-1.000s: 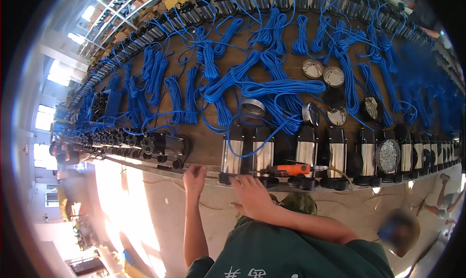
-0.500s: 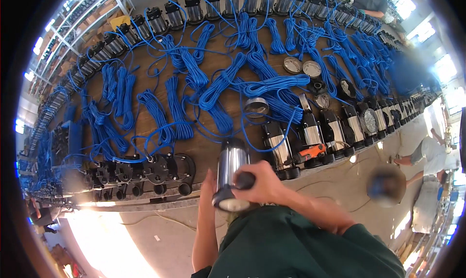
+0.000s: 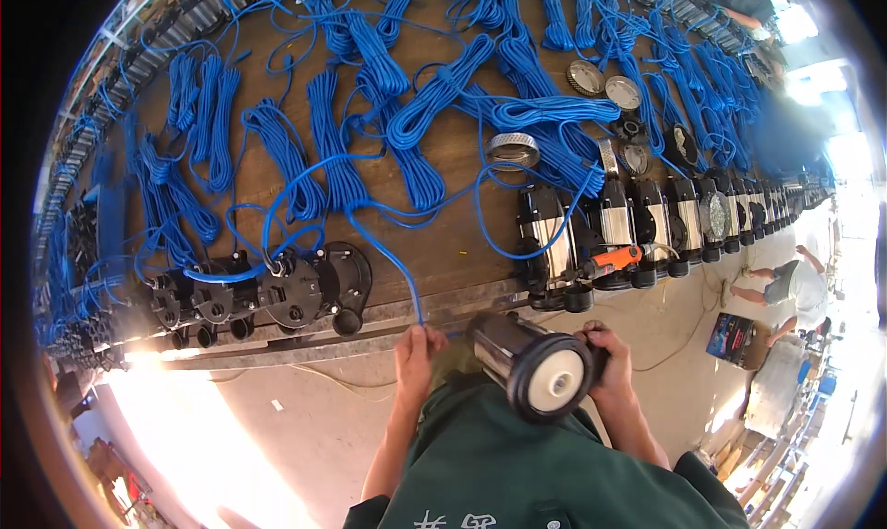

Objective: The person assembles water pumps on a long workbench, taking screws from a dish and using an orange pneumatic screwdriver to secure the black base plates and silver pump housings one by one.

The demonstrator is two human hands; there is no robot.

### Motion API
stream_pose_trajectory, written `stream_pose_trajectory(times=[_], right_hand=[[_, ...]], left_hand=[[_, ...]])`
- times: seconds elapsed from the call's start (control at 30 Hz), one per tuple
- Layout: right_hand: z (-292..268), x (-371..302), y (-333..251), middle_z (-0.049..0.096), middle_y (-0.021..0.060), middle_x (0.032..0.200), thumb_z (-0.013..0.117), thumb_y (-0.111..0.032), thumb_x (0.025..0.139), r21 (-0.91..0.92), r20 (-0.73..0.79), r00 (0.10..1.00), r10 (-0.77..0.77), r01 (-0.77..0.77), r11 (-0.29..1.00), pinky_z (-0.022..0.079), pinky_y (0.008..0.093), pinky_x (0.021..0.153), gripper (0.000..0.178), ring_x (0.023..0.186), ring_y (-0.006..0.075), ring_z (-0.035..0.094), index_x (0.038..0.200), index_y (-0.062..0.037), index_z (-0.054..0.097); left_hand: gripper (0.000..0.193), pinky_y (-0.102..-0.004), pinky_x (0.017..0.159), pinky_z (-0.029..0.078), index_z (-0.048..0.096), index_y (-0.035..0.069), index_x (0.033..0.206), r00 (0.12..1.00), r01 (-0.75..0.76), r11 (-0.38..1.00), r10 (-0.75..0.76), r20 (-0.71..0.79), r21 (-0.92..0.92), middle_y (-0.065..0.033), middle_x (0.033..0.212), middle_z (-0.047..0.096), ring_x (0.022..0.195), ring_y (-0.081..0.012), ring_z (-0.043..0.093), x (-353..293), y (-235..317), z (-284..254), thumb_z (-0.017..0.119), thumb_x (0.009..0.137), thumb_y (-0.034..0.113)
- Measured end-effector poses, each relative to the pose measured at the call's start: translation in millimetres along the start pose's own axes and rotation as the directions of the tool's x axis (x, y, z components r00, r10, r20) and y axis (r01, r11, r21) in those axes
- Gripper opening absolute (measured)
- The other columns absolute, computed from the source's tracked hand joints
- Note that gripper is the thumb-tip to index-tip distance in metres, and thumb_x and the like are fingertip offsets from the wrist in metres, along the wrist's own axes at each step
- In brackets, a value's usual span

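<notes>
In front of my body a submersible pump (image 3: 504,349) is tipped so that its cream-white round end disc, ringed in black, faces up toward me. My right hand (image 3: 612,361) is closed around the black side outlet of the pump. Left of the pump, at the table's front edge, the fingers of my left hand (image 3: 416,355) are closed on a blue cable (image 3: 397,263). That cable runs back over the table edge among the coils. A short stretch of blue also shows between my left hand and the pump's far end.
Bundled blue cable coils (image 3: 443,90) cover much of the brown table (image 3: 462,243). A row of pumps (image 3: 548,229) lines the right front edge, with an orange power tool (image 3: 612,261) across them. Black pump units (image 3: 294,293) stand front left. Other people are at the right.
The pump has swung from upright to tipped, its white end now toward me, and moved right. My left hand has left the pump's side and closed on the cable. The view has shifted nearer the table.
</notes>
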State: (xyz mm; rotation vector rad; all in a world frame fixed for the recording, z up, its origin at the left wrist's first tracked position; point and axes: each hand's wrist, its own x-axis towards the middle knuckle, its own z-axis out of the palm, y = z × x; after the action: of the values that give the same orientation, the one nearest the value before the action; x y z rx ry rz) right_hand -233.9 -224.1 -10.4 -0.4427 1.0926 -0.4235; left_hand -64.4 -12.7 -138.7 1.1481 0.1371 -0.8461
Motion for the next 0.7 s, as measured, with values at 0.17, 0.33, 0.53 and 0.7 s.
stream_pose_trajectory(times=[0.17,0.33,0.53,0.7], right_hand=[[13,37,10,0.058,0.0072,0.084,0.057,-0.013,0.082,-0.121,-0.052,0.997,-0.049,0.042,0.992,0.047,0.0307,0.077,0.012,0.079,0.0197,0.057,0.092,-0.0053,0.056],[25,45,-12,0.062,0.0089,0.083,0.061,-0.008,0.082,-0.207,-0.075,0.994,-0.076,0.059,0.976,0.050,0.0291,0.073,0.011,0.078,0.0180,0.060,0.089,-0.0001,0.061],[12,46,-46,0.063,0.0084,0.083,0.065,-0.014,0.085,-0.634,0.181,0.933,-0.310,0.352,0.689,0.049,0.0304,0.072,0.016,0.077,0.0203,0.060,0.094,-0.0017,0.063],[29,107,-93,0.066,0.0128,0.079,0.066,-0.039,0.083,-0.776,0.589,0.789,-0.176,0.492,-0.395,0.050,0.0426,0.066,0.033,0.079,0.0335,0.064,0.078,-0.0068,0.069]], left_hand=[[0.034,-0.0378,0.078,0.045,0.045,0.005,0.080,0.996,-0.031,0.995,0.023,-0.085,-0.093,-0.0047,0.073,0.045,0.073,-0.0192,0.047,45,-60,15,0.044,0.103,0.029],[0.029,-0.0371,0.093,0.043,0.054,-0.001,0.101,0.999,0.029,0.983,-0.034,-0.025,-0.183,-0.0117,0.100,0.061,0.098,-0.0243,0.057,47,-90,14,0.046,0.102,0.028],[0.041,-0.0346,0.096,0.041,0.044,0.002,0.134,0.909,-0.092,0.925,0.228,-0.347,0.368,-0.0118,0.126,0.052,0.111,-0.0217,0.049,0,-14,71,0.054,0.097,0.018],[0.038,-0.0346,0.094,0.042,0.048,0.001,0.127,0.934,-0.322,0.852,0.357,-0.008,0.413,-0.0104,0.125,0.051,0.114,-0.0195,0.048,-37,28,113,0.050,0.100,0.028]])
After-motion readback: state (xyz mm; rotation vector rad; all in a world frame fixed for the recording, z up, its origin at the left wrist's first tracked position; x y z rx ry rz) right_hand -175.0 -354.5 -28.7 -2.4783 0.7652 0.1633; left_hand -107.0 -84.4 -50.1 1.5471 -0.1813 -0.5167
